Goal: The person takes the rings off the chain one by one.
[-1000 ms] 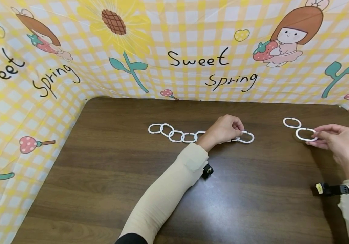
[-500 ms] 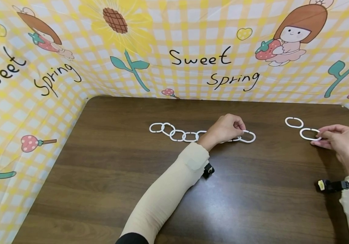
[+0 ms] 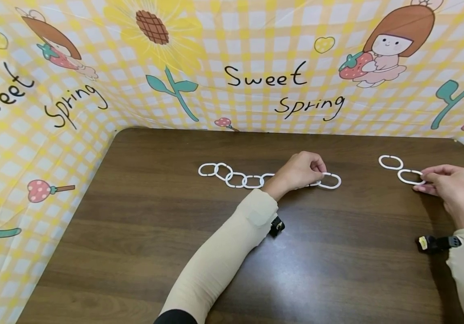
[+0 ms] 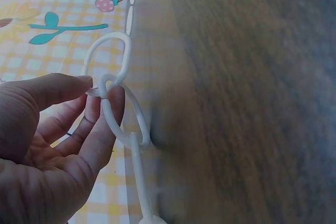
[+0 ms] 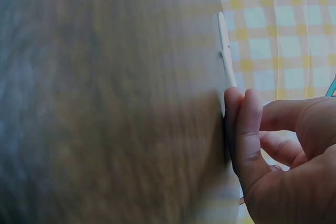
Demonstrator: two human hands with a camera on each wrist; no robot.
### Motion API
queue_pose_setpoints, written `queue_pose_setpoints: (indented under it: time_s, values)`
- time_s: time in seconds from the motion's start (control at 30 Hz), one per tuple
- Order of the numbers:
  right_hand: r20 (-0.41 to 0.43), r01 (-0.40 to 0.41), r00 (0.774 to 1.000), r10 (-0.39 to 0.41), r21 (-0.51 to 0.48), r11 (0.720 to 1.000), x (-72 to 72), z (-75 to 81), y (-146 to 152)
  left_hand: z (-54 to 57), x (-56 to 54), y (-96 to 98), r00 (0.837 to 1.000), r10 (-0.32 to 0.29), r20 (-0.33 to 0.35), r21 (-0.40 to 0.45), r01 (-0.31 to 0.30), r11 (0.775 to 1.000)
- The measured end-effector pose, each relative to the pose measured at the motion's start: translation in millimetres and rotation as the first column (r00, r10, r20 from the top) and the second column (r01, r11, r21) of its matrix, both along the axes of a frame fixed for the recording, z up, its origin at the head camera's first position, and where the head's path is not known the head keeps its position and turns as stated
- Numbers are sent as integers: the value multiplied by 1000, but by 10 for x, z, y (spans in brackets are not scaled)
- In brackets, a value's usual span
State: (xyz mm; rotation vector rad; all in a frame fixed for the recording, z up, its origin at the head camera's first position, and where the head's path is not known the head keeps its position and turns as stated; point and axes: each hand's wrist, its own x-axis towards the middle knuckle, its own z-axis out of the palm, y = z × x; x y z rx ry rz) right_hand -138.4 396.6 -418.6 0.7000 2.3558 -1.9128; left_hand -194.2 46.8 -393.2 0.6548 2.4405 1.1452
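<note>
While the chain (image 3: 242, 182) lies on the table (image 3: 134, 252), several links already joined at its left, the left hand (image 3: 296, 171) hides its middle in the head view. That hand's thumb and fingertips are nearly together, pinching a link near the chain's right end; beyond them the end link (image 3: 331, 187) looks joined too. Well apart, farther right, the spare link (image 3: 389, 168) lies beside the held link (image 3: 399, 176), which the right hand (image 3: 456, 193) pinches. Whether those two interlock cannot be told; both are off the chain, so the linking seems mostly done.
</note>
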Motion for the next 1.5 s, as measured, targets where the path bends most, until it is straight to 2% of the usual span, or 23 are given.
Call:
queue_pose_setpoints:
  time_s: [0.1, 0.27, 0.4, 1.23, 1.5]
  values:
    - [15, -1, 1000, 1, 27, 1000, -24, -9, -4, -11, 0, 2, 1000, 1, 1, -4, -1, 1000]
    - [67, -14, 998, 4, 144, 990, -41, 5, -15, -22, -4, 10, 1000, 3, 6, -6, -3, 1000]
    - [87, -21, 996, 7, 168, 986, -40, 13, -18, -12, 2, 13, 1000, -1, 12, -10, 1, 1000]
    - [99, -20, 995, 5, 146, 989, -31, 35, -5, -20, 7, 34, 1000, -11, 10, -15, 11, 1000]
    - [21, -29, 999, 29, 5, 1000, 4, 24, 31, -23, 12, 38, 1000, -2, 22, -11, 2, 1000]
